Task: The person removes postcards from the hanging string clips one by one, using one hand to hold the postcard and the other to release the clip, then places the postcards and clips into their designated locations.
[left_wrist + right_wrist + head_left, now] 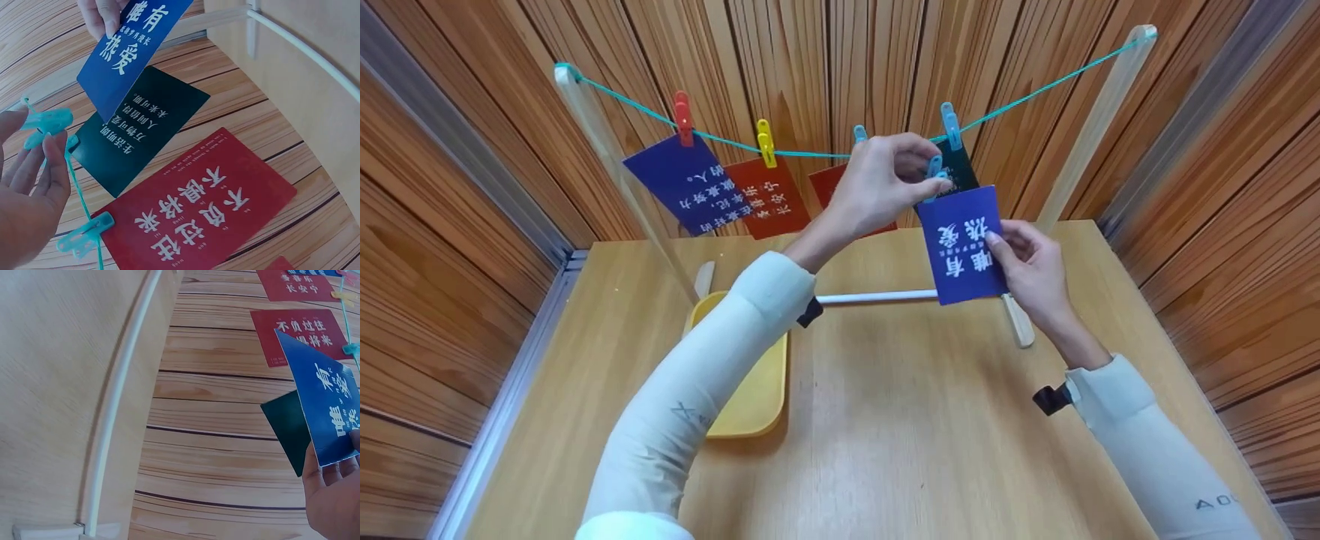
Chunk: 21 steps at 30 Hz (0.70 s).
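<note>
My left hand (874, 180) pinches a light blue clothespin (50, 119) between thumb and fingers, close to the turquoise line. A blue card with white lettering (956, 281) is held at its side edge by my right hand (1039, 274), thumb in front. The clothespin overlaps the card's top edge in the head view, while the left wrist view shows the two apart. Behind the blue card hangs a dark green card (140, 140), clipped by another light blue clothespin (950, 124). Beside it, a red card (264, 180) hangs from its own clothespin (87, 233), mostly behind my left hand in the head view.
The turquoise line (1035, 91) spans two wooden posts (1099, 124). Farther left hang another blue card (667, 169) with a red clothespin and a red card (772, 214) with a yellow one. A yellow tray (757, 390) lies under my left forearm; a white rod (877, 298) joins the post bases.
</note>
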### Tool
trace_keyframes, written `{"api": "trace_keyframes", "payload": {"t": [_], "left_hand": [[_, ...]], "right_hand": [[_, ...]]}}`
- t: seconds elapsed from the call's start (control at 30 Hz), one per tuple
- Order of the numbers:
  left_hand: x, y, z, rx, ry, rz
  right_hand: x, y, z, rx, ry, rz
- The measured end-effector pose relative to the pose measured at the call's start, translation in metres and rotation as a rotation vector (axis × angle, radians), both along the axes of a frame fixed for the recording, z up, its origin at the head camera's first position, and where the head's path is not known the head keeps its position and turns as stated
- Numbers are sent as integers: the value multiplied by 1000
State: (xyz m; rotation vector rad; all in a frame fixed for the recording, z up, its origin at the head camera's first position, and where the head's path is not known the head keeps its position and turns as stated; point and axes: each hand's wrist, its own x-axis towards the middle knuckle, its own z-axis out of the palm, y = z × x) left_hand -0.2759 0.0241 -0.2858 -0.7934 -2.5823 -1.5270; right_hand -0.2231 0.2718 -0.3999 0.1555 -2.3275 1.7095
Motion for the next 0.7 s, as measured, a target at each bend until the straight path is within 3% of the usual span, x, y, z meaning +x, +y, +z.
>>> {"api": "trace_keyframes", "payload": {"t": [0.33, 0.5, 0.7], "left_hand": [[7, -28, -18, -37, -26, 37], [8, -40, -30, -39, -53, 75], [8, -50, -42, -60, -70, 75]], "right_hand": [[8, -12, -10, 32, -61, 40], [10, -18, -14, 9, -116, 49], [12, -25, -23, -14, -145, 37]]}}
